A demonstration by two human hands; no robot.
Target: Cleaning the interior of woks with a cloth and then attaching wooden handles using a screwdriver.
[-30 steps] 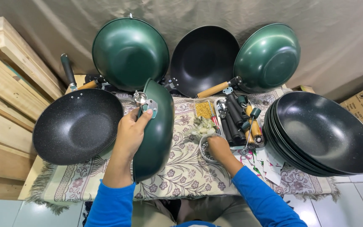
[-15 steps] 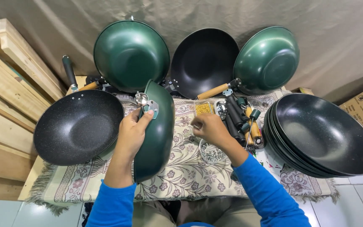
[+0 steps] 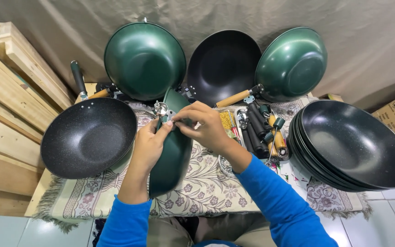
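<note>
A green wok pan (image 3: pixel 172 158) stands on its edge on the patterned cloth (image 3: pixel 206 192), seen side-on. My left hand (image 3: pixel 148 145) grips its rim near the top, by a small metal bracket (image 3: pixel 162 109). My right hand (image 3: pixel 204 124) has its fingertips pinched together at that same spot on the rim, touching the left thumb; whatever small part it holds is hidden by the fingers. Both sleeves are blue.
A speckled black wok (image 3: pixel 88 137) lies at left. Two green woks (image 3: pixel 145 61) (image 3: pixel 291 64) and a black one (image 3: pixel 222 66) lean on the back curtain. A stack of black pans (image 3: pixel 357 144) sits right. A tray of handles (image 3: pixel 264 130) and wooden planks (image 3: pixel 5 100) are nearby.
My right hand rose from the bowl of small parts on the cloth and moved left to the pan's rim, meeting my left hand. The pan and left hand stayed put.
</note>
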